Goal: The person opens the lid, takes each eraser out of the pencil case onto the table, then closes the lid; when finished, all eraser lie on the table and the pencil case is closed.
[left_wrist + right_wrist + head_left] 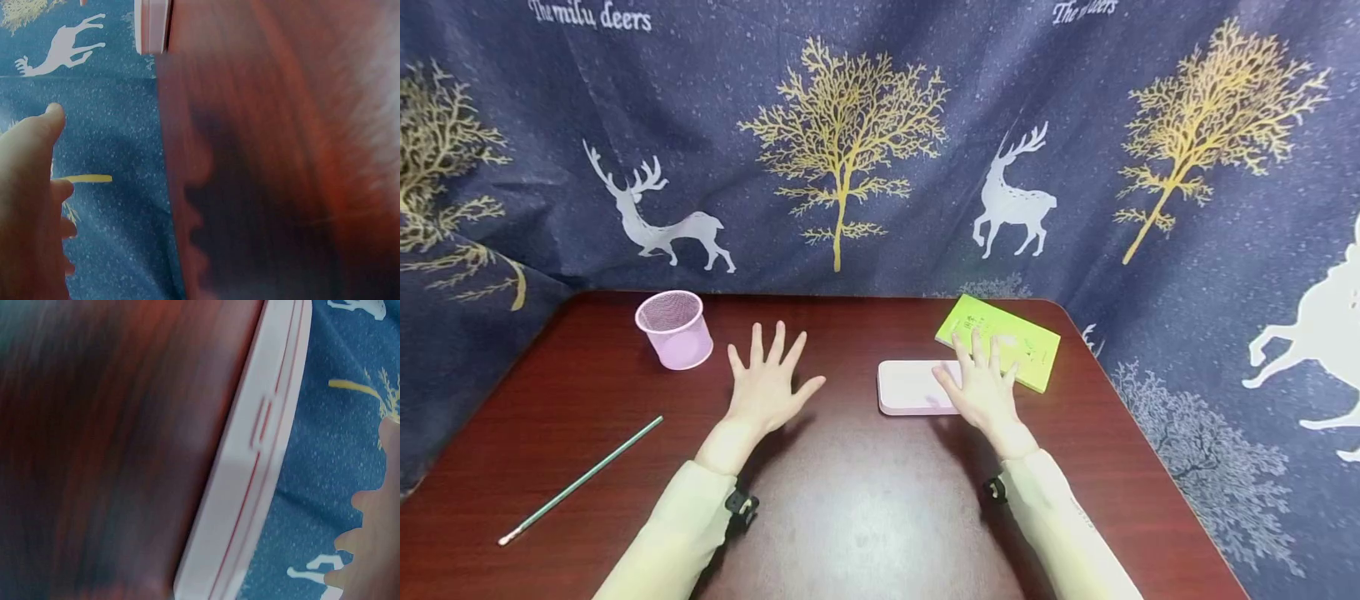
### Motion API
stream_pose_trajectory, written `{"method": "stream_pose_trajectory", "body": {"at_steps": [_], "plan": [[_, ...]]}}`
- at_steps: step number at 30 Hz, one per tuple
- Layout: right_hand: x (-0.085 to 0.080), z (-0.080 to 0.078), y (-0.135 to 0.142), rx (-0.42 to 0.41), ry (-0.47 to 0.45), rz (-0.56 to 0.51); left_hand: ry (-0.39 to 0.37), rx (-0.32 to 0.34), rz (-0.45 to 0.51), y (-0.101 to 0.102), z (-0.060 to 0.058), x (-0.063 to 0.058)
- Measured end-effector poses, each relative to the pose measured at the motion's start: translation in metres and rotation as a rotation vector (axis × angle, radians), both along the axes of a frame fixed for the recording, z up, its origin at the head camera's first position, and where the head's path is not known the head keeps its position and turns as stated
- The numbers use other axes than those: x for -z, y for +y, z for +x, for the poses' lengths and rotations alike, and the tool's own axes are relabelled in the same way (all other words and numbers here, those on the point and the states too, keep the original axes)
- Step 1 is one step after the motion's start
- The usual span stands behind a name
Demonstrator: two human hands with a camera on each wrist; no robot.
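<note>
With fingers spread straight, my left hand point(763, 392) is held above the table, to the right of a pink mesh pen holder point(687, 346). It holds nothing, and its shadow falls on the wood. My right hand point(985, 398) is also spread and holds nothing. In the head view it overlaps the right end of a pale pink, flat, rounded box point(910, 387) and the near edge of a lime-green booklet point(1033, 354). The right wrist view shows the box's side point(234, 481), with a seam and a small catch. Part of the box lies hidden behind the hand.
A green pencil point(583, 479) with a whitish end lies slantwise at the left of the brown table point(850, 333). Behind the table hangs a dark blue cloth point(895, 250) printed with deer and trees. Each wrist bears a small black device.
</note>
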State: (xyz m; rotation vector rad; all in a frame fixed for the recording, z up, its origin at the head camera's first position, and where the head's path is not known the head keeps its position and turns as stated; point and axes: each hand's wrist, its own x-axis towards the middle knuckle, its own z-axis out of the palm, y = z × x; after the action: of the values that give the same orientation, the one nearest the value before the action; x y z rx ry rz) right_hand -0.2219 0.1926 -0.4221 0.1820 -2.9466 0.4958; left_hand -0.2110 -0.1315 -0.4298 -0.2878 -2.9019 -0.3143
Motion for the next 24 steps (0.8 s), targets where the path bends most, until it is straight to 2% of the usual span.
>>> {"method": "stream_pose_trajectory", "body": {"at_steps": [10,19,24], "plan": [[-0.003,-0.003,-0.009,-0.016,-0.007,-0.001,0.002,0.001,0.0,-0.001,-0.003,0.001],[0.003,-0.008,-0.012,-0.009,-0.003,0.035,-0.007,0.012,0.011,0.002,-0.006,0.001],[0.004,-0.008,-0.01,-0.027,-0.008,0.033,-0.047,0.026,0.047,0.007,-0.006,-0.001]]}}
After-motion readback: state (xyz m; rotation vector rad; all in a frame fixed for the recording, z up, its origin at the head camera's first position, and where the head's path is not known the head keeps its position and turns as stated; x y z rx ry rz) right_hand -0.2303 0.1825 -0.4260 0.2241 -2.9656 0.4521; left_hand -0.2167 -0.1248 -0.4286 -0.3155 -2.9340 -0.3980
